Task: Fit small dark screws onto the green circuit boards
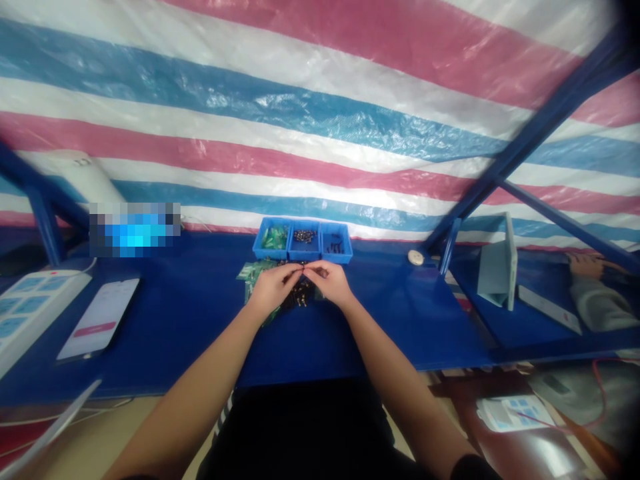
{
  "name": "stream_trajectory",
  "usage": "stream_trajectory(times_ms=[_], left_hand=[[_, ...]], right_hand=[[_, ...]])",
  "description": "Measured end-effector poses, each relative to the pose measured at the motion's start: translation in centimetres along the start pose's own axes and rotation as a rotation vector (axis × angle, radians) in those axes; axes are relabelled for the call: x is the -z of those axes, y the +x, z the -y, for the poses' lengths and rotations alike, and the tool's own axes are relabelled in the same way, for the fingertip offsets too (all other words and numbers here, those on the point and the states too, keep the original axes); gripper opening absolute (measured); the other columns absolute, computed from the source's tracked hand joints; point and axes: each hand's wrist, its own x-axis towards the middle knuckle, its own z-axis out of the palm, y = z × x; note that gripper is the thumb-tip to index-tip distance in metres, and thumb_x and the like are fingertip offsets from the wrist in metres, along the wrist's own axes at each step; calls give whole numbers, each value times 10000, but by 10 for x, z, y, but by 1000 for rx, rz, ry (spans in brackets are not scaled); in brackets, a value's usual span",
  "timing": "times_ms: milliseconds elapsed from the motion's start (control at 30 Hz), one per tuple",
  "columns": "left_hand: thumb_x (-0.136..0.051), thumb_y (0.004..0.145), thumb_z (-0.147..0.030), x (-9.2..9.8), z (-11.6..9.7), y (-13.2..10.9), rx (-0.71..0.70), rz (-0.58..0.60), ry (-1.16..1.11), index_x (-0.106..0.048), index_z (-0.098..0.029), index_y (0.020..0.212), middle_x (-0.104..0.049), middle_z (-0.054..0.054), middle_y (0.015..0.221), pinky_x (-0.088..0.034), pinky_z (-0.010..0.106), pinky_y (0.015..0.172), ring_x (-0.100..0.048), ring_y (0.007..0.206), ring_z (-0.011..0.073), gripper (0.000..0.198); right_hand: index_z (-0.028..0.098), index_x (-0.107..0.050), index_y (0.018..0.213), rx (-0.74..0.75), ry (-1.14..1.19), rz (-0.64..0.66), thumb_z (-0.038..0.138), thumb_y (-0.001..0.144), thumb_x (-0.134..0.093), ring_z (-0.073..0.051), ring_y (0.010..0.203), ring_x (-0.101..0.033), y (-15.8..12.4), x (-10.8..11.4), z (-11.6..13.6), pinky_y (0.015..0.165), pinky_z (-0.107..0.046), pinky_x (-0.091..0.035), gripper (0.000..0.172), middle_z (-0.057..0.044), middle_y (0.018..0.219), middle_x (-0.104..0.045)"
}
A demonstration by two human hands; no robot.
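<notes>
My left hand [275, 287] and my right hand [330, 280] meet fingertip to fingertip over a heap of small parts on the blue table. Both are closed in a pinch; whatever is between the fingers is too small to make out. Beneath them lie dark and brass-coloured small pieces [300, 295]. Green pieces [251, 272], some in clear wrapping, spread out beside my left hand. Just beyond my fingers stands a blue three-compartment tray [305, 256]. Its left compartment holds green pieces [275, 238], the middle one brass-and-dark pieces [305, 236], the right one dark pieces [336, 247].
A phone [99, 320] and a white power strip [30, 307] lie at left on the blue table [400, 320]. A round cream object [415, 257] sits near the right frame post. At far right are a tablet in a stand [500, 267] and another person's sleeve [603, 303].
</notes>
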Motion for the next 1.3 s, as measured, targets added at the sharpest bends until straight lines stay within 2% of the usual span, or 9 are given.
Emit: stream_trajectory(times_ms=[167, 333, 467, 600, 800, 1033, 1300], left_hand=[[-525, 929, -387, -1, 0, 0, -24, -11, 4, -707, -233, 1018, -738, 41, 1031, -544, 307, 831, -701, 893, 191, 254], [-466, 954, -388, 3, -2, 1, 21, 66, 12, -666, -234, 1057, -731, 31, 992, -521, 279, 761, -693, 824, 178, 272], [-424, 967, -410, 5, -4, 2, 36, 93, 16, -648, -231, 1038, -722, 22, 913, -495, 264, 710, -678, 768, 171, 296], [-410, 968, -437, 5, -5, 2, 73, 112, 21, -638, -232, 1031, -716, 15, 894, -483, 261, 698, -670, 757, 170, 314], [-479, 941, -444, 4, -5, 1, 103, 84, -6, -617, -242, 1146, -721, 4, 862, -489, 258, 690, -668, 722, 161, 320], [-473, 949, -406, 4, -4, 1, 60, 65, 16, -660, -244, 1044, -722, 5, 953, -481, 255, 731, -670, 780, 155, 264], [-427, 968, -419, 7, -7, 2, 62, 106, 4, -649, -233, 1014, -715, 7, 898, -467, 253, 688, -663, 747, 159, 293]], right_hand=[[209, -740, 925, 9, -24, -21, 378, 789, -699, -197, 823, -689, -1, -1, 2, 784, -328, -552, 221, -54, 919, -743], [205, -733, 972, 6, 16, -5, 377, 778, -712, -193, 801, -689, -2, -2, 5, 766, -325, -551, 260, -58, 921, -744], [202, -726, 1016, 28, 2, 24, 364, 785, -705, -187, 802, -692, -4, -3, 8, 754, -313, -550, 282, -57, 930, -745], [193, -734, 996, 46, -11, -1, 359, 793, -697, -194, 840, -700, -3, -3, 6, 785, -316, -557, 265, -63, 953, -748], [193, -735, 988, 46, 26, -16, 366, 787, -703, -195, 831, -704, -1, -1, 0, 807, -328, -568, 266, -63, 941, -749], [192, -732, 1004, 29, 33, 7, 377, 781, -710, -205, 835, -710, -2, -2, -2, 806, -338, -573, 291, -68, 951, -751], [191, -730, 1022, 45, 18, 11, 345, 786, -710, -203, 843, -708, -3, -3, 1, 800, -334, -571, 283, -69, 960, -750]])
